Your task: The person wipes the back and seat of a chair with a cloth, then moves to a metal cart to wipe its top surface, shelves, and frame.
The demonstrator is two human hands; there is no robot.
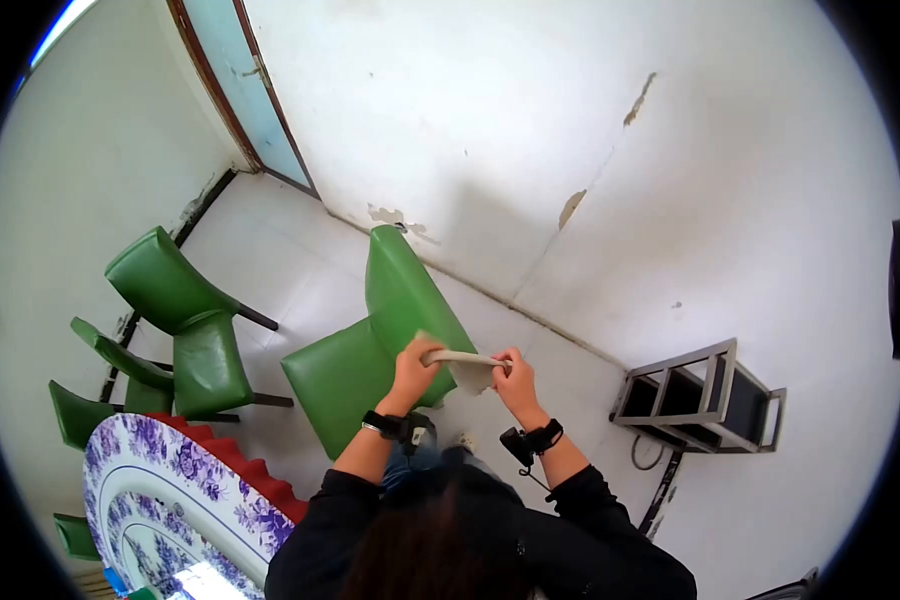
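A beige cloth (472, 371) is stretched between my two hands, its upper edge rolled or folded over and its lower part hanging down. My left hand (414, 372) is closed round one end, and a blurred corner sticks up above its fingers. The other end is pinched in my right hand (513, 382). Just beyond and to the left of my hands stands a green padded chair (335, 375); part of its backrest lies behind the cloth and my left hand. Both wrists wear black straps with small devices.
At the lower left is a round table (120, 450) with a purple floral top and red skirt. Several green chairs (210, 365) stand along the left wall. A metal rack (695, 400) is against the wall on the right. A door (245, 80) is at the upper left.
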